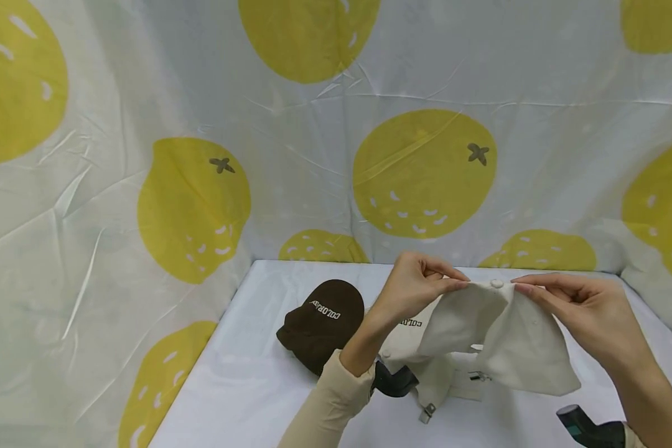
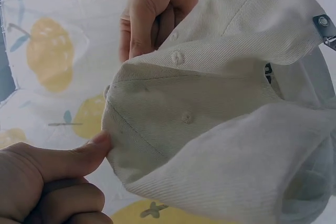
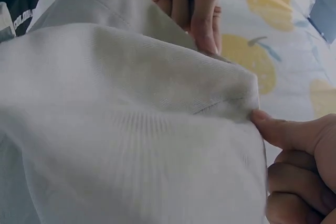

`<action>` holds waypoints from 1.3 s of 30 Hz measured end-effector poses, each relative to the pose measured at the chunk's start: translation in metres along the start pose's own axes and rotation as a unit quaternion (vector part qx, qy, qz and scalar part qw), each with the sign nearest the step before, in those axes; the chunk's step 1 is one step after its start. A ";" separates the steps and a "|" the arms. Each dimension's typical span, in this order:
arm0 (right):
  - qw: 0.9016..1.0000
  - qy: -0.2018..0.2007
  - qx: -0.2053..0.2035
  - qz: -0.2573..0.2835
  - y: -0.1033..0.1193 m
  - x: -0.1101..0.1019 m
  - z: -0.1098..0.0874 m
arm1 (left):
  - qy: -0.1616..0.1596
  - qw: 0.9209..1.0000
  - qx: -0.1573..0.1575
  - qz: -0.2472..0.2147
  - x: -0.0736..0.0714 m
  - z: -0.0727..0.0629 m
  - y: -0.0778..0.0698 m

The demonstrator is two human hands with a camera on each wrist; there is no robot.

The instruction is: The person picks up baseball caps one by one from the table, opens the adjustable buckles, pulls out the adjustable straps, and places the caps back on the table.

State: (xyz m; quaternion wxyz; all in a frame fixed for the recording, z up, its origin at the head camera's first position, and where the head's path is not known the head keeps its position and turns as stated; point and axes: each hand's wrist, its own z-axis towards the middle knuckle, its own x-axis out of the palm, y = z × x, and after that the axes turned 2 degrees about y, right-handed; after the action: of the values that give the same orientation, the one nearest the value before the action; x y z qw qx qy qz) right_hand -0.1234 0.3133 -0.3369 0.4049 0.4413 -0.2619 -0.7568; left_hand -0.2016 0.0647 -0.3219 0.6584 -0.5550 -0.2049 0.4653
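Observation:
A cream cap [image 1: 453,326] hangs by the top of its crown from both hands, its button [image 1: 497,284] between them. My left hand [image 1: 420,283] pinches the fabric left of the button between thumb and fingers. Just right of the button, my right hand [image 1: 593,308] pinches it the same way. Dark lettering [image 1: 411,323] on cream fabric is partly hidden behind the left hand. A strap with a metal buckle [image 1: 427,414] dangles below. In the left wrist view, stitched eyelets [image 2: 178,57] and a clasp [image 2: 323,22] show on the cream cap.
A brown cap [image 1: 327,323] with white lettering lies on the white-covered table [image 1: 229,373], left of the hands. Behind the table hangs a pale curtain [image 1: 302,155] printed with yellow fruit. Dark wrist devices [image 1: 394,379] sit at both sleeves.

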 end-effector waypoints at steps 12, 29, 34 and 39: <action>0.999 -0.027 0.020 -0.035 -0.044 -0.011 0.027 | -0.014 0.998 -0.040 0.056 0.021 0.056 0.024; 0.998 -0.034 0.046 -0.017 -0.096 -0.012 0.053 | -0.056 0.996 -0.061 0.039 0.045 0.105 0.069; 0.999 -0.040 0.031 -0.012 -0.112 -0.008 0.055 | -0.055 0.996 -0.056 0.046 0.049 0.112 0.082; 0.999 -0.031 0.027 -0.007 -0.124 -0.008 0.053 | -0.045 0.996 -0.047 0.064 0.052 0.115 0.089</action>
State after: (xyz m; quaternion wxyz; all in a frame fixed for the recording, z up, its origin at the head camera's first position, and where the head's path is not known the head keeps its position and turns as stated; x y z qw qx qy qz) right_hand -0.2148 0.3883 -0.4021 0.3789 0.4302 -0.2918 -0.7656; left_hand -0.3012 0.1659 -0.3825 0.5908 -0.5758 -0.2199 0.5207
